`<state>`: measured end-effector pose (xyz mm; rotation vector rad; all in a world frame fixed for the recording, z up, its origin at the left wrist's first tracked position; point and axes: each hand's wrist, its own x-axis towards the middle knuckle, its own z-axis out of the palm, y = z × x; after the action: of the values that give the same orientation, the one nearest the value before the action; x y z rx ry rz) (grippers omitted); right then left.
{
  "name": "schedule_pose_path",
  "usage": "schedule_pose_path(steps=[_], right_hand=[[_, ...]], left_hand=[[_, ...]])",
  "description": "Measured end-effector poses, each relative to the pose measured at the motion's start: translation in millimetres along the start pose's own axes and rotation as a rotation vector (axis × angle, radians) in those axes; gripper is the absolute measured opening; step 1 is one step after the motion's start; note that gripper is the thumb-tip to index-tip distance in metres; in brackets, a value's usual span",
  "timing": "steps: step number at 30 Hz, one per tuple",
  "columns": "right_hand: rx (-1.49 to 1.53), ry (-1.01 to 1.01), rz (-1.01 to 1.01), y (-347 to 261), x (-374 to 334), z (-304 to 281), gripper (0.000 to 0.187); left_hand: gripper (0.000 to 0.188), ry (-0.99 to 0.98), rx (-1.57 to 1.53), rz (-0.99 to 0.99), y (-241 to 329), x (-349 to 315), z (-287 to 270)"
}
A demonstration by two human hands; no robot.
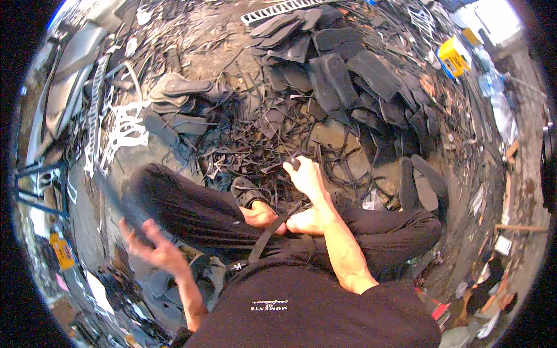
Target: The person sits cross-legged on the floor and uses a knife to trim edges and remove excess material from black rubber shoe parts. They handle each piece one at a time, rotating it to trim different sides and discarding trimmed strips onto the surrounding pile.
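At the left, my left hand (154, 249) is smeared by motion, with a long dark flat piece like a shoe sole (119, 200) between its fingers and thumb. My right hand (306, 178), above my crossed ankles, is closed round the dark handle (295, 164) of a thin tool; its tip is hard to make out among the scraps. A dark strip (267, 239) lies across my ankle. Beyond my feet spreads a heap of dark offcuts (249, 148). Dark foam soles (333, 81) are piled beyond it to the right. Two more soles (426, 185) stand beside my right knee.
Greyish soles (180, 87) lie stacked at the far left, near a white cut-out sheet (125, 130). Dark pieces (165, 284) lie beside my left hip. A yellow box (454, 57) stands at the far right. Scraps litter the ground all round.
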<state>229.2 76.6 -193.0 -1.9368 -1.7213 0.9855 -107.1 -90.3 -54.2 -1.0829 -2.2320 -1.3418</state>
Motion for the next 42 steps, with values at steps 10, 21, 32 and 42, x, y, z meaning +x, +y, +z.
schedule_pose_path(steps=[10, 21, 32, 42], right_hand=[[0.463, 0.589, 0.571, 51, 177, -26, 0.043], [1.134, 0.827, 0.404, 85, 225, -55, 0.052], [0.289, 0.343, -0.288, -22, -30, -43, 0.027], [0.149, 0.04, 0.058, -22, -110, -46, 0.031]], left_hand=[[0.078, 0.141, 1.094, -1.128, -264, -66, -144], [0.026, 0.006, 0.072, 0.144, 0, 8, 15], [0.051, -1.318, -1.05, -1.48, 122, -84, 265], [0.069, -1.041, -0.534, -0.897, 45, -158, 299]])
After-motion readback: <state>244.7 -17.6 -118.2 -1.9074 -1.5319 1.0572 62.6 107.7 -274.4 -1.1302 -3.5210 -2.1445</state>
